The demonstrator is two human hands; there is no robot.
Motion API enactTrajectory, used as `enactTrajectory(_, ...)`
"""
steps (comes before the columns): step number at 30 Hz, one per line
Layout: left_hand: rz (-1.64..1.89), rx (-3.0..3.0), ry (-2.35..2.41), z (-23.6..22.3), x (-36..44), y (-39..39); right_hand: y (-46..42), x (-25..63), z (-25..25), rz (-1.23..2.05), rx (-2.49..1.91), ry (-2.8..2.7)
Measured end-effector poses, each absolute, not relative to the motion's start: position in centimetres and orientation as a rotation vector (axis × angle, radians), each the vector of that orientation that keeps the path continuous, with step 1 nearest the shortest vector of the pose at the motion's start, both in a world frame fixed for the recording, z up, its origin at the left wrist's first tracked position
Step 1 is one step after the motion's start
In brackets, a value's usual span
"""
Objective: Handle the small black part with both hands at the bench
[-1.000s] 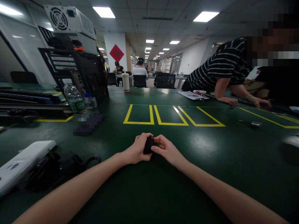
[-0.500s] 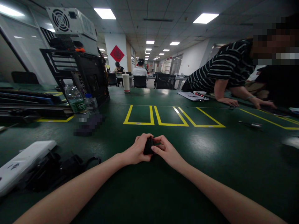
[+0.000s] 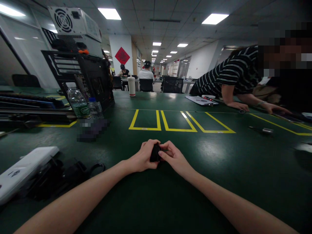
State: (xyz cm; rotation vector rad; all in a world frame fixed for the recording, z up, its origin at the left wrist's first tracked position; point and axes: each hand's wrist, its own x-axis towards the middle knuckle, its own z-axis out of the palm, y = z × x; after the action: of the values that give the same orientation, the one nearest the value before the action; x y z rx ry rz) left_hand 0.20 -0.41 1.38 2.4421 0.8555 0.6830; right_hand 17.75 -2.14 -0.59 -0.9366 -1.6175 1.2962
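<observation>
A small black block-like object [image 3: 155, 153] is held between my two hands just above or on the green table [image 3: 156, 198]; its exact kind cannot be made out. My left hand [image 3: 143, 156] wraps around its left side, thumb near, fingers over the top. From the right, my right hand [image 3: 172, 156] pinches at its right face with thumb and fingertips. The fingers hide much of the object's edges.
Yellow tape outlines [image 3: 146, 129] mark the table ahead. At left lie a white device [image 3: 26, 172], black cables [image 3: 70, 172], bottles [image 3: 77, 102] and an open computer case [image 3: 95, 81]. A co-worker in a striped shirt [image 3: 231, 70] leans over at right, near a screwdriver-like tool [image 3: 264, 130].
My hands and the black object stay almost in place, with only a slight shift of the right thumb. The co-worker at right has moved their head and far hand a little.
</observation>
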Motion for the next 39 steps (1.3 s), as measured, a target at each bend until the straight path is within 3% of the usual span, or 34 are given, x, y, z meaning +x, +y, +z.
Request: enactTrajectory(39, 0.641, 2.409, 0.845, 2.04, 0.23, -0.80, -2.24, 17.82, -0.44, 1.303, -0.969, -1.637)
